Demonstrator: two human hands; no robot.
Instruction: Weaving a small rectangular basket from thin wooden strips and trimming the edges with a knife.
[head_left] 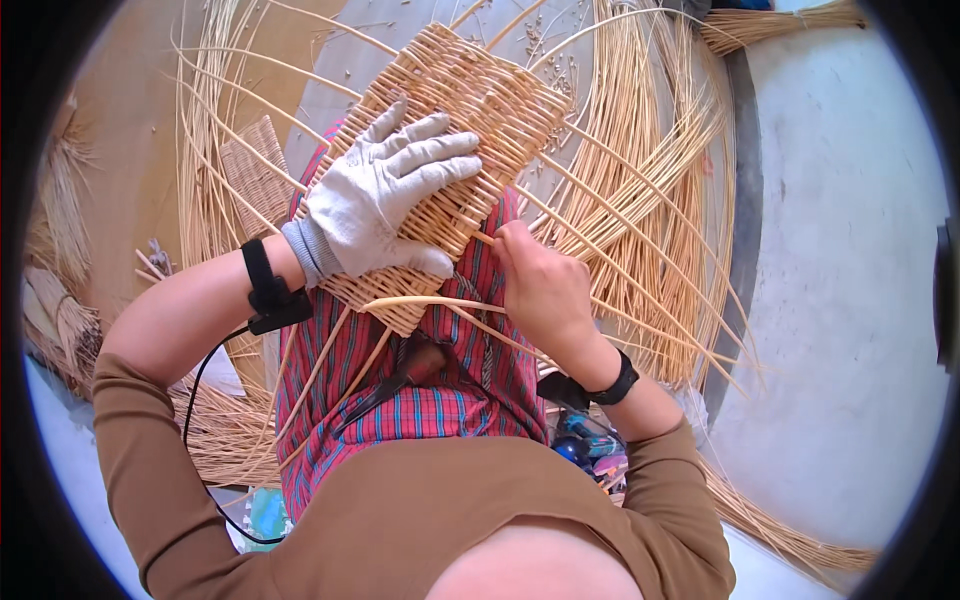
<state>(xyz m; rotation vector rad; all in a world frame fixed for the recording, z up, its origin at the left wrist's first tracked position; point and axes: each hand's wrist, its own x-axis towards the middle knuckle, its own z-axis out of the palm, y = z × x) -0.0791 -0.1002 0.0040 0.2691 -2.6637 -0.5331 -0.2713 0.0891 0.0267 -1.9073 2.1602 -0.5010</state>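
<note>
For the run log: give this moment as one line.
left hand: gloved, flat on woven panel | right hand: bare, pinching cane strand at panel edge | panel on lap

Light grey work glove with ribbed cuff on left hand (385,195); right hand (540,285) bare. Black wristband (265,285) just behind glove cuff, thin black cable trailing from it. Black band on other wrist. Brown long sleeves; red-blue plaid cloth over lap.

One flat rectangular woven wicker panel (455,150); one grey fabric glove (385,190); two black wrist straps (262,280); two hands.
</note>
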